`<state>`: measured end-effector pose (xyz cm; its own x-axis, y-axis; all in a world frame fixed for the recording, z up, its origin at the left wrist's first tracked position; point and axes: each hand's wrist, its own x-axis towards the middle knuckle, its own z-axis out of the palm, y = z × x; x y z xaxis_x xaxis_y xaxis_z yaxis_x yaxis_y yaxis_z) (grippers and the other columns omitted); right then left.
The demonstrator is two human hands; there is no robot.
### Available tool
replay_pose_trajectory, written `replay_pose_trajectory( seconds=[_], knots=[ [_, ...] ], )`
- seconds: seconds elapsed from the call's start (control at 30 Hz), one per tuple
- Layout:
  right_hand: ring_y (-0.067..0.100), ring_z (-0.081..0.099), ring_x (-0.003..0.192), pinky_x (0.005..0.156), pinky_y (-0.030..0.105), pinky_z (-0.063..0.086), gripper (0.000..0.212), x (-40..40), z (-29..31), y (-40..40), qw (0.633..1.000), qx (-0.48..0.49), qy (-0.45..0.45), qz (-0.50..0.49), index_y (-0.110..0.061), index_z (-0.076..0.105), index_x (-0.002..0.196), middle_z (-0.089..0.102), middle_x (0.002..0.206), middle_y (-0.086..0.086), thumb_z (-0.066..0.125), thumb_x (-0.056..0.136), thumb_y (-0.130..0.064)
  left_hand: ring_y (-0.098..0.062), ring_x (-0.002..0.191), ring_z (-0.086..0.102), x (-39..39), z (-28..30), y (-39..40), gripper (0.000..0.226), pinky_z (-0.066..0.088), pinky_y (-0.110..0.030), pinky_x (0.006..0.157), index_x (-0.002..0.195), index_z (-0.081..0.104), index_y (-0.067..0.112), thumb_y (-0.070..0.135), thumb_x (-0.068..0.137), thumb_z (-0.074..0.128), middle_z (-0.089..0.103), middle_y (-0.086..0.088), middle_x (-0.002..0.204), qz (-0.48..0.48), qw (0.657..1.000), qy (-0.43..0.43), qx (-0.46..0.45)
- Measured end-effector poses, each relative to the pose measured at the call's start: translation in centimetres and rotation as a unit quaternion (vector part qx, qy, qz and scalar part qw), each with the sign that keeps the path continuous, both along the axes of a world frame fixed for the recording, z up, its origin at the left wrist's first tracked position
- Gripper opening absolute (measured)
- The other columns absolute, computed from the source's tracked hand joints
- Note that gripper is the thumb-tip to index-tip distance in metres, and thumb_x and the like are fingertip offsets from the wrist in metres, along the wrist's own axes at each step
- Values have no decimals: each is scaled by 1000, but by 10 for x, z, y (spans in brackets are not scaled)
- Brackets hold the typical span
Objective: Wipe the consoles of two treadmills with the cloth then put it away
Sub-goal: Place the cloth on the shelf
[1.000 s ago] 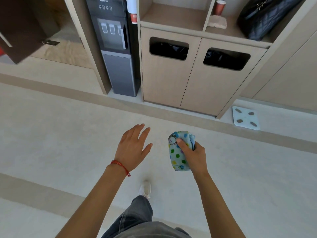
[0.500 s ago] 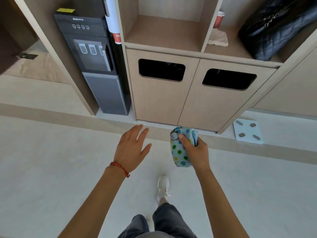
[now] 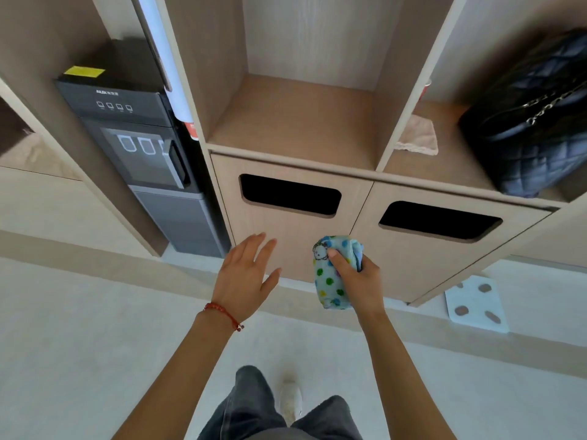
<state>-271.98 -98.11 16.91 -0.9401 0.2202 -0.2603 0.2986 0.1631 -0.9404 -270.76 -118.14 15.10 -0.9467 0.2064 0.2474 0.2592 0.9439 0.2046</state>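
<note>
My right hand (image 3: 359, 281) grips a folded light-blue cloth (image 3: 328, 281) with coloured dots, held upright in front of a wooden cabinet (image 3: 286, 236). My left hand (image 3: 244, 274) hovers open beside it, fingers spread, a red bracelet on the wrist, holding nothing. Both hands are level with the cabinet's two lower doors, which have dark slot openings (image 3: 289, 195). Above them an open shelf compartment (image 3: 292, 122) stands bare. No treadmill is in view.
A black water dispenser (image 3: 143, 160) stands left of the cabinet. The right shelf compartment holds a beige cloth (image 3: 417, 138) and a black quilted bag (image 3: 533, 122). A white bathroom scale (image 3: 475, 303) lies on the floor at the right. My legs and a shoe (image 3: 290, 401) show below.
I have walked closer to the cabinet, which now fills the upper frame. Both hands keep the same pose, the right still holding the cloth.
</note>
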Motion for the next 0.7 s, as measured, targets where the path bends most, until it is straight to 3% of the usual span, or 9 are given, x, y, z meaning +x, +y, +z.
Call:
replay_pose_trajectory(
  seconds=[0.17, 0.37, 0.53, 0.63, 0.7],
  knots=[
    [7, 62, 69, 54, 17, 47, 15, -68, 0, 0, 1000, 4, 0, -12, -20, 62, 81, 64, 75, -5, 69, 81, -33, -35, 107, 60, -71, -5, -3, 54, 51, -46, 82, 119, 61, 3, 41, 90, 36, 60, -18, 121, -8, 1000, 4, 9],
    [15, 65, 75, 65, 28, 53, 19, -165, -5, -9, 999, 20, -11, -42, -19, 63, 80, 67, 78, 0, 70, 78, -37, -34, 107, 60, -179, -9, -14, 53, 51, -46, 84, 119, 61, 4, 38, 86, 39, 60, -18, 120, -31, 999, 11, 12],
    [6, 60, 62, 45, 6, 43, 18, -242, 3, -25, 998, 47, 2, -50, -17, 61, 77, 62, 69, -7, 69, 81, -33, -33, 104, 60, -268, -5, -25, 52, 51, -43, 82, 117, 61, 4, 39, 87, 39, 61, -17, 117, -57, 998, 3, 28],
    [15, 65, 69, 61, 24, 53, 25, -280, 2, -31, 995, 83, -3, -64, -14, 63, 79, 66, 73, -1, 70, 77, -38, -34, 102, 61, -307, -7, -30, 52, 52, -44, 81, 118, 60, 5, 39, 86, 39, 60, -18, 116, -67, 997, -4, 30],
    [15, 65, 71, 66, 28, 53, 24, -302, 0, -32, 992, 97, -11, -79, -18, 61, 73, 66, 72, -1, 71, 76, -39, -34, 101, 61, -328, -10, -30, 52, 52, -44, 79, 117, 60, 5, 40, 86, 38, 60, -17, 115, -74, 997, -19, 28]
  ],
)
